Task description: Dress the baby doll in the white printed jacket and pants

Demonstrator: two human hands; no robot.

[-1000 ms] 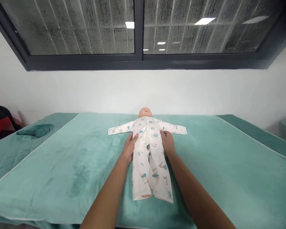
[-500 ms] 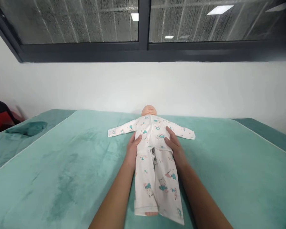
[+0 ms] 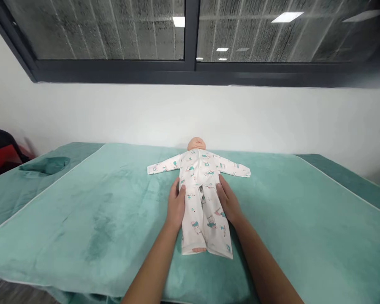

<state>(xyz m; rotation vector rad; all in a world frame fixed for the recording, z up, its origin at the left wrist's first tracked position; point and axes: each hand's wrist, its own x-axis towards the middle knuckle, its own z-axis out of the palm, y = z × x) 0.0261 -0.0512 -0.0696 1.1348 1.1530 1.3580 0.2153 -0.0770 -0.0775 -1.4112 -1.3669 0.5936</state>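
A baby doll (image 3: 196, 143) lies on its back, head toward the wall and sleeves spread to both sides. It wears a white printed shirt (image 3: 199, 166) and matching trousers (image 3: 205, 219); a bit of foot shows at one trouser hem. At the doll's waist on the left side is my left hand (image 3: 176, 202), thumb against the cloth and fingers stretched along the edge. My right hand (image 3: 228, 200) lies along the opposite side, its fingers extended and touching the clothes. Neither hand is closed around the doll; the undersides of both are hidden.
A green plush cover (image 3: 114, 219) spreads over the bed, its front edge showing at the lower left. The white wall (image 3: 190, 109) and a dark window frame (image 3: 190, 72) stand behind. A red and black object (image 3: 3, 154) is at the far left.
My hands have slid down the doll from the sides of the shirt to about the waist. The view has shifted back, so the bed's front edge now shows.
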